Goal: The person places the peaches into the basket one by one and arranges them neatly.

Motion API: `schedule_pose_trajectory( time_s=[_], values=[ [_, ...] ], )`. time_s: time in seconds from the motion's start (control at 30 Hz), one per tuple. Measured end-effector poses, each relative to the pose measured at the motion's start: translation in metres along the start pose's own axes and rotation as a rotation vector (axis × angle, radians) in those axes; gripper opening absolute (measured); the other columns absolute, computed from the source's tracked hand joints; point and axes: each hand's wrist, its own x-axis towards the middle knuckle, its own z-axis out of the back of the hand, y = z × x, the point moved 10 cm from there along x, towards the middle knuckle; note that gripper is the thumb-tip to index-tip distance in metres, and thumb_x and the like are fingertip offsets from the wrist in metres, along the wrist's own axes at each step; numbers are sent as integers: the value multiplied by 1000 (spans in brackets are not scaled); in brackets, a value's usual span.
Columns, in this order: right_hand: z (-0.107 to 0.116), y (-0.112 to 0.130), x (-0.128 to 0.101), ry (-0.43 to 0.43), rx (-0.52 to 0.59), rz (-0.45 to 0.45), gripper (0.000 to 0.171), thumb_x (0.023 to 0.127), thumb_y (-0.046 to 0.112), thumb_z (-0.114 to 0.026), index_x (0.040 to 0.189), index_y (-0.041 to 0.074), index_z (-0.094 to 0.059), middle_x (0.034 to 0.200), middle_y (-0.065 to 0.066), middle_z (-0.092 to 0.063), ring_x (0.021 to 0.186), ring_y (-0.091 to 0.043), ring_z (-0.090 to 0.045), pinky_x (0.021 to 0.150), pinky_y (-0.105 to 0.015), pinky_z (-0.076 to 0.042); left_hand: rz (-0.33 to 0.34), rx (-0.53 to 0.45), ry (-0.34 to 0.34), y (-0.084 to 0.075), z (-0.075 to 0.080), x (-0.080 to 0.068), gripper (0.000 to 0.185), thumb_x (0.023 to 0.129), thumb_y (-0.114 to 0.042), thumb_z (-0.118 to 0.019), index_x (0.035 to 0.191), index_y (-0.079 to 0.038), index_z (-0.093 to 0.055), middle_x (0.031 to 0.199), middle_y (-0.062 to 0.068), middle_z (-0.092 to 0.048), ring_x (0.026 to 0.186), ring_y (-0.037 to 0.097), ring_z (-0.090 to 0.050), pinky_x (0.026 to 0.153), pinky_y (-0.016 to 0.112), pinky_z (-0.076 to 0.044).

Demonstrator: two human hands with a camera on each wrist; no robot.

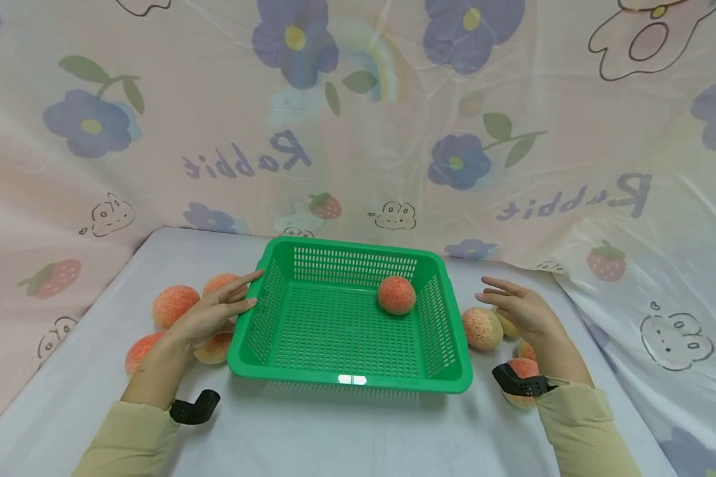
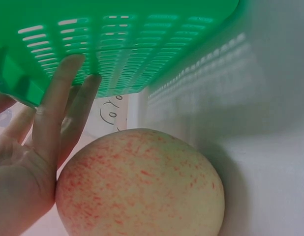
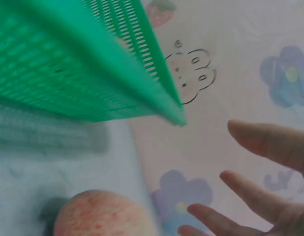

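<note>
A green plastic basket (image 1: pixel 349 382) with slotted walls sits in the middle of the white table. One reddish peach (image 1: pixel 396 295) lies inside it, toward the back right. My left hand (image 1: pixel 211 315) is at the basket's left side, its fingers extended against the rim and slotted wall. Close below that hand, a yellow-red peach (image 2: pixel 142 184) fills much of the left wrist view. My right hand (image 1: pixel 525 311) hovers to the right of the basket, apart from it, with fingers spread and nothing held. Beneath it is a pale speckled peach (image 1: pixel 482 328).
More peaches lie left of the basket, among them a red one (image 1: pixel 176 306) partly behind the left arm. On the right, another peach (image 1: pixel 522 368) is partly covered by the black wrist camera (image 1: pixel 519 382). A patterned curtain (image 1: pixel 358 146) hangs behind the table.
</note>
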Motion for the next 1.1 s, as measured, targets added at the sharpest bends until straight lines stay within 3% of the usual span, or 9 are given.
schedule_pose_trajectory(
  time_s=[0.23,0.37,0.47,0.6,0.83,0.87,0.97,1.1],
  values=[
    [2,-22,0,-30,-33,-51,77,91,30,-67,151,5,-26,153,-24,-27,145,-41,-12,115,-59,-12,0,-8,0,0,0,0,67,102,-21,-49,155,-12,-10,158,27,-4,96,10,-65,80,34,-55],
    [1,-34,-1,-14,32,-107,73,92,27,-65,152,12,-26,158,-20,-17,145,-44,4,107,-72,2,-2,-14,3,0,-1,-1,67,102,-20,-48,155,-12,-10,157,27,-10,96,11,-65,80,34,-56],
    [0,-40,-2,-3,60,-128,71,93,25,-63,153,15,-25,159,-21,-9,144,-46,7,105,-73,4,-4,-13,1,-1,-1,-1,67,102,-20,-48,155,-12,-9,157,27,-9,97,11,-65,80,34,-55],
    [0,-45,-1,-20,31,-122,70,94,25,-61,153,14,-25,160,-21,-8,145,-45,-2,111,-67,-9,-11,-8,-2,-2,-1,-1,67,102,-20,-49,155,-11,-10,158,26,-5,97,10,-65,80,34,-55],
    [-4,-56,1,-72,-22,-129,72,92,19,-63,153,10,-24,160,-22,-4,144,-45,-8,109,-67,-21,-13,-4,-3,-1,-1,-1,67,101,-21,-49,155,-12,-11,158,26,-6,98,10,-64,81,34,-55],
    [-5,-58,2,-77,-21,-133,73,92,18,-63,153,10,-24,160,-22,-4,143,-44,-14,108,-65,-24,-11,0,-3,-1,-1,-1,67,101,-21,-49,155,-12,-11,158,26,-6,98,10,-64,81,34,-55],
    [-9,-63,4,-84,-7,-135,75,90,16,-65,153,9,-24,159,-23,-7,131,-37,-36,102,-53,-41,-4,5,-7,-1,0,-1,67,101,-22,-49,155,-12,-11,158,26,-7,99,10,-64,82,33,-54],
    [-11,-66,6,-104,21,-123,76,88,10,-68,152,8,-27,157,-25,-14,117,-26,-43,80,-29,-53,-1,1,-6,-1,-1,-1,67,101,-22,-49,155,-12,-11,158,25,-5,99,9,-64,82,33,-54]
  ],
)
